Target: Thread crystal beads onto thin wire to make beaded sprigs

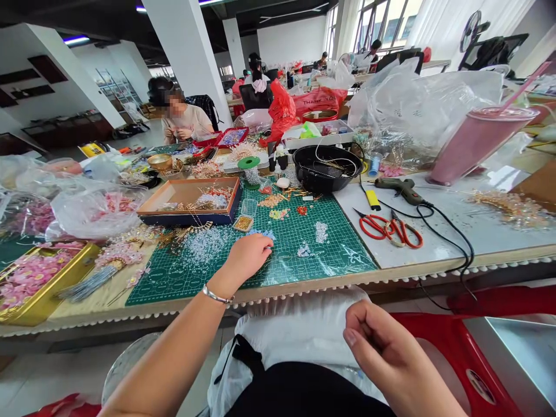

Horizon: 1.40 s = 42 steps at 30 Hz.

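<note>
Inside a pillared workshop, with a co-worker seated well beyond the far left of a gridded green cutting mat, amid loose trimmings on a crowded bench. Reaching over the mat's near half with the left hand, knuckles up and fingers curled down beside pale blue petals; impossible to tell whether any are pinched. Holding the right hand loosely curled over the lap, nearer than the mat's front edge, with nothing visible in it and the palm partly hidden. Set out on the mat in separate lots: clear beads spread at its left, white beads and lilac pieces toward its right, red beads and peach-coloured pieces toward its far side, plus a small open clear box of gold beads. Across the mat's far left corner: a shallow tray of wired sprays. Judging by the layout, done as far as sorting into piles and, left of the mat, gathering a pink beaded spray above bundled wire stems. Left to do, by the same reading: joining the loose pieces, with no assembled work visible at the left fingertips. Lying right of the mat, apparently unused for now: two red-handled cutters and a glue gun.
</note>
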Each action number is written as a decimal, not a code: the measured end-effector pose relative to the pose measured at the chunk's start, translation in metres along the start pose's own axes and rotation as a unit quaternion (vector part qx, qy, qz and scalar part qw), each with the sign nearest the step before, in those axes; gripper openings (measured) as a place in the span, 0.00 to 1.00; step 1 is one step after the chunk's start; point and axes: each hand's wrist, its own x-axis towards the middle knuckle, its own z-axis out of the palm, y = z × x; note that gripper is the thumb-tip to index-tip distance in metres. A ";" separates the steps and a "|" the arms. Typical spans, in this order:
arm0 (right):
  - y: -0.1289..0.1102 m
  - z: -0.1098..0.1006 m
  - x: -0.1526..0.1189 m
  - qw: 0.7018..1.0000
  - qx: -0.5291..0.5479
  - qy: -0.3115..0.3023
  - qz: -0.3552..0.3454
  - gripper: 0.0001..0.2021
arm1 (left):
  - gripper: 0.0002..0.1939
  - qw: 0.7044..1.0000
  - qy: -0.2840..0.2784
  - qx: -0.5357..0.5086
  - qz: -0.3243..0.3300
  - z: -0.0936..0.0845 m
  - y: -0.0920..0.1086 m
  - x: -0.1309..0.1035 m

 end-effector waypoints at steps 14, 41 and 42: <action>0.001 0.000 -0.001 0.999 0.034 0.005 0.023 0.07 | 0.10 0.987 0.038 -0.147 -0.044 -0.001 0.005 -0.003; -0.005 -0.004 -0.011 0.990 0.009 0.140 0.005 0.07 | 0.12 0.785 0.124 -0.590 -0.145 -0.004 -0.007 0.002; -0.003 -0.009 -0.013 0.987 0.008 0.160 0.013 0.06 | 0.13 0.785 0.115 -0.592 -0.142 -0.002 -0.004 -0.003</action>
